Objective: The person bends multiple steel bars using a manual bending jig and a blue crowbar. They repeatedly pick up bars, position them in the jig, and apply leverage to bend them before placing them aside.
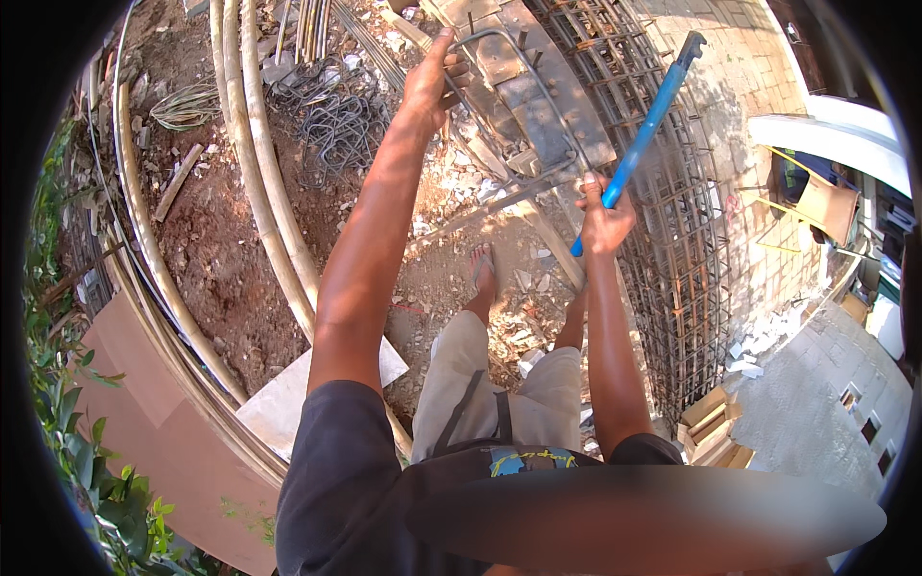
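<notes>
My left hand [427, 84] is stretched out far ahead, its fingers curled at the near end of a bent steel rod [534, 79]. The rod turns a corner at the far side and runs back toward my right hand [606, 219]. That hand is closed around the lower part of a blue bar [639, 144] with a dark notched head, tilted up to the right. Beneath the rod lies a dusty workbench plank [538, 130] with upright pegs. Whether my right fingers also touch the rod's end is hard to make out.
A long rebar cage [672, 240] runs along my right. Tangled wire [331, 115] and long wooden poles [254, 144] lie to the left on rubble-strewn soil. A pale tile [279, 403] rests near my left elbow. Cardboard [713, 427] sits at the lower right.
</notes>
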A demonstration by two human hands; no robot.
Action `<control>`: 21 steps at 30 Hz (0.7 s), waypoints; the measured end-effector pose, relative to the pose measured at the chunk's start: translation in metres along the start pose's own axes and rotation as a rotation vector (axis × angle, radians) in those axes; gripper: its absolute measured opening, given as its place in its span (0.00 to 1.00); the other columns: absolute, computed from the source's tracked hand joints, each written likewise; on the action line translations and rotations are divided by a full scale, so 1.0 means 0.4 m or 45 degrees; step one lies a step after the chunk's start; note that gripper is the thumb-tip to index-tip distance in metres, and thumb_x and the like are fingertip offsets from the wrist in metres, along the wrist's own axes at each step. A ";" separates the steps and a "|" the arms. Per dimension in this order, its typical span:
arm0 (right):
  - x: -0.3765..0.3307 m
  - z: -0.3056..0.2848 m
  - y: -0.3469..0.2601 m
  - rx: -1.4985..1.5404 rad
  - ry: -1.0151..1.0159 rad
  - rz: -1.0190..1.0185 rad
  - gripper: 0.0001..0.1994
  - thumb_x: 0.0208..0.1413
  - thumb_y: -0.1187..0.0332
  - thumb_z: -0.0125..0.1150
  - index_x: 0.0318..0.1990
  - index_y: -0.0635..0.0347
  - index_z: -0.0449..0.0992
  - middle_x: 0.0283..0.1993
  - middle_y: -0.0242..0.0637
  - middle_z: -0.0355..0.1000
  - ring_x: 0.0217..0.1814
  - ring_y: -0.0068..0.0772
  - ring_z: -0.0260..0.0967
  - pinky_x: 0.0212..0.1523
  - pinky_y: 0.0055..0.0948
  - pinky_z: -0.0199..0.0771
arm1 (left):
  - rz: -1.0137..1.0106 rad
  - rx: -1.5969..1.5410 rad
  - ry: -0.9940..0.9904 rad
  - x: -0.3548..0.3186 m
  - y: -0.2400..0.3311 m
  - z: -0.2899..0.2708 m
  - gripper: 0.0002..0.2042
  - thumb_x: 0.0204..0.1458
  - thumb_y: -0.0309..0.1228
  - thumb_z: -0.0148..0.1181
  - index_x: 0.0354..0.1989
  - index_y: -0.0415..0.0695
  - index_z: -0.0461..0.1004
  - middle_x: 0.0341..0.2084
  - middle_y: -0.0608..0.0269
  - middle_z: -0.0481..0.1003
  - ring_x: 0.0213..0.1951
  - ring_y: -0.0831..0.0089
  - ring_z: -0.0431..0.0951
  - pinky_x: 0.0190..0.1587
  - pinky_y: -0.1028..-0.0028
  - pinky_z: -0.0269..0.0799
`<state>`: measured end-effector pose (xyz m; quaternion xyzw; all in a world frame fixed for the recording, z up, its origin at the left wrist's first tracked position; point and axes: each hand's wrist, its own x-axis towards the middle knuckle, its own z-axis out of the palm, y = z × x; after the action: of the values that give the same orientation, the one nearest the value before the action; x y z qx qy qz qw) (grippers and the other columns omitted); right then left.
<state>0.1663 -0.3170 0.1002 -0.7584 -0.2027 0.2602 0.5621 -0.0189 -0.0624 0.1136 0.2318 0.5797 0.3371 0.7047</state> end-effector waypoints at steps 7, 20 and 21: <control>0.001 -0.011 -0.011 -0.049 -0.022 0.123 0.13 0.61 0.67 0.74 0.44 0.70 0.82 0.31 0.36 0.80 0.26 0.21 0.74 0.27 0.24 0.76 | -0.042 -0.321 0.327 0.091 -0.035 0.085 0.16 0.51 0.39 0.79 0.34 0.45 0.76 0.18 0.73 0.60 0.16 0.77 0.53 0.18 0.71 0.47; -0.006 -0.092 -0.049 -0.493 -0.247 -0.192 0.14 0.59 0.69 0.72 0.51 0.62 0.84 0.44 0.39 0.78 0.44 0.33 0.77 0.45 0.33 0.78 | -0.039 -0.278 0.386 0.080 -0.024 0.096 0.19 0.51 0.40 0.79 0.38 0.42 0.75 0.20 0.73 0.59 0.15 0.79 0.52 0.18 0.72 0.46; -0.008 -0.115 -0.056 -0.503 -0.260 -0.327 0.13 0.57 0.69 0.73 0.50 0.56 0.86 0.45 0.37 0.73 0.45 0.34 0.74 0.47 0.34 0.73 | -0.030 -0.307 0.351 0.081 -0.023 0.097 0.18 0.56 0.35 0.74 0.22 0.55 0.67 0.13 0.78 0.50 0.14 0.79 0.45 0.18 0.70 0.40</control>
<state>0.1923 -0.3468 0.1331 -0.7913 -0.3999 0.2175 0.4081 0.0239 -0.0418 0.0941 0.0903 0.6288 0.4244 0.6453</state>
